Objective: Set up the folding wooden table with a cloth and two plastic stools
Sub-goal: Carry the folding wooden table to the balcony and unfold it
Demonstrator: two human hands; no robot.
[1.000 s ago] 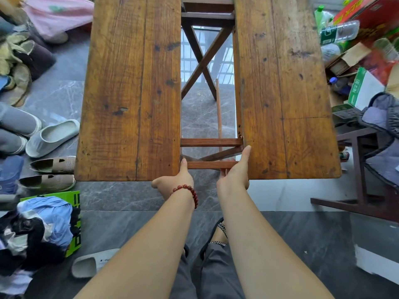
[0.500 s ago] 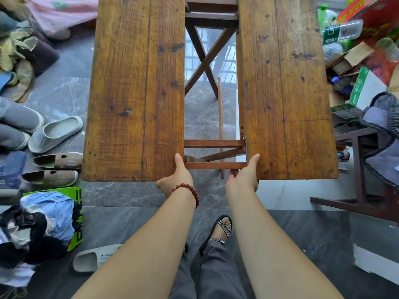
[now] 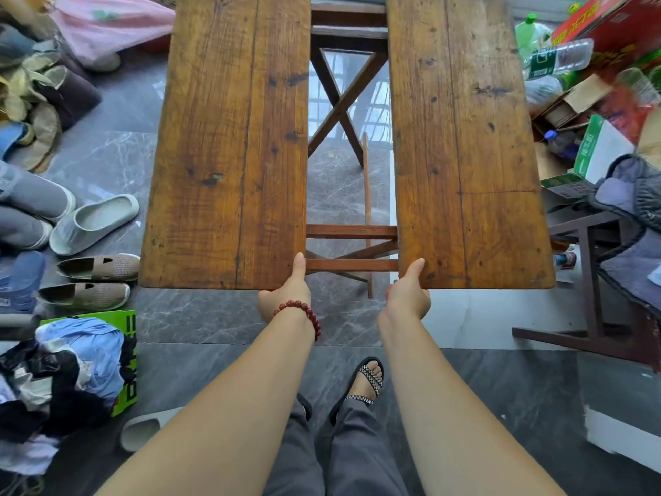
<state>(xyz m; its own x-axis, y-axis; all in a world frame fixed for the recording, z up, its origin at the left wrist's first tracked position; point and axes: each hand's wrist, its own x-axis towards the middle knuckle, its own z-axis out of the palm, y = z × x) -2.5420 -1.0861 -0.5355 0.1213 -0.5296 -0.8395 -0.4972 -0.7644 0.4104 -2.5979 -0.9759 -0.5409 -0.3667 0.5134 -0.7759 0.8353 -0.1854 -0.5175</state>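
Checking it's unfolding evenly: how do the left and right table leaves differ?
The right leaf has a crosswise seam near the person's end; the left leaf shows none. The left leaf is held by the left hand, which wears a bead bracelet; the right leaf by the bare-wristed right hand. Both are worn brown wood, thumb on each inner near corner.

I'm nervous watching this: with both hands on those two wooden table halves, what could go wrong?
If the boards swing together, the left hand and right hand, gripping the inner corners of the left board and right board, could get pinched. Pushed outward, the right board may knock the dark wooden frame.
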